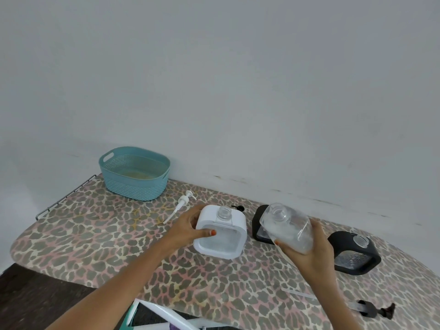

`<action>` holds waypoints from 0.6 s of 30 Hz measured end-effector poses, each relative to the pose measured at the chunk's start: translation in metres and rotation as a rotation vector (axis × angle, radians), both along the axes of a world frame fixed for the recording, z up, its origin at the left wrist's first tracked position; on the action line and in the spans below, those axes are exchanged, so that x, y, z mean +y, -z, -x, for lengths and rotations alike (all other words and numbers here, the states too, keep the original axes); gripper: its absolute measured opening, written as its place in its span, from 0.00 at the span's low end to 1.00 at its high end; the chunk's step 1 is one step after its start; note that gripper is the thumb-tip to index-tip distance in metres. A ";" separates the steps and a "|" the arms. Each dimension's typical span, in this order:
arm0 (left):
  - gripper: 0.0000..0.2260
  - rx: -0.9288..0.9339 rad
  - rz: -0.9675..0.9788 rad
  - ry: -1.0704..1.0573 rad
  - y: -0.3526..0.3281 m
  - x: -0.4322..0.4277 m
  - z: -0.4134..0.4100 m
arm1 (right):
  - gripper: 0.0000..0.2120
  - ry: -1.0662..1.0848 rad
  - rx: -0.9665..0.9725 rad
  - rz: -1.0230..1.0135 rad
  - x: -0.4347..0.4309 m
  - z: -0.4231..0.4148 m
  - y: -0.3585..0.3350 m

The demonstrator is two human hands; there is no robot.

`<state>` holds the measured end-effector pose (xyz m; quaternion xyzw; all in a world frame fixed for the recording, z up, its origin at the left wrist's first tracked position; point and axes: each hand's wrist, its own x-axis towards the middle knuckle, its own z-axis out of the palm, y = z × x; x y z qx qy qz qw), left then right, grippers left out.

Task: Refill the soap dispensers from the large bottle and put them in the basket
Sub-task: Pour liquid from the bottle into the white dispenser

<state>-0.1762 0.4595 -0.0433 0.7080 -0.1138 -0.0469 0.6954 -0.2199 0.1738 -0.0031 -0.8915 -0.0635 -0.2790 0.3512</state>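
Observation:
A white square soap dispenser with an uncapped clear neck stands mid-table; my left hand grips its left side. My right hand holds the large clear bottle, tilted with its uncapped mouth pointing up-left, close to the white dispenser's neck but apart from it. Two black dispensers sit to the right: one partly hidden behind the bottle, the other farther right with an uncapped neck. The teal basket stands at the back left and holds no dispensers.
A white pump head lies between the basket and the white dispenser. A black pump peeks out behind the white dispenser; another black pump lies near the front right edge. The leopard-print board ends at left, with a wall behind.

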 end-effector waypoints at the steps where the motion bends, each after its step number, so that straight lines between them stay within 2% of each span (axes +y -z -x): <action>1: 0.30 0.001 -0.011 -0.015 0.001 0.001 -0.005 | 0.35 0.003 0.012 -0.017 -0.001 0.001 0.002; 4: 0.24 0.017 -0.045 -0.077 0.006 0.005 -0.023 | 0.33 0.015 0.037 -0.046 -0.002 0.002 0.008; 13: 0.24 0.055 -0.089 -0.162 0.023 0.022 -0.073 | 0.33 -0.014 0.055 -0.238 0.000 -0.008 0.028; 18: 0.24 0.102 -0.109 -0.179 0.035 0.030 -0.089 | 0.35 -0.027 0.056 -0.261 0.003 -0.012 0.035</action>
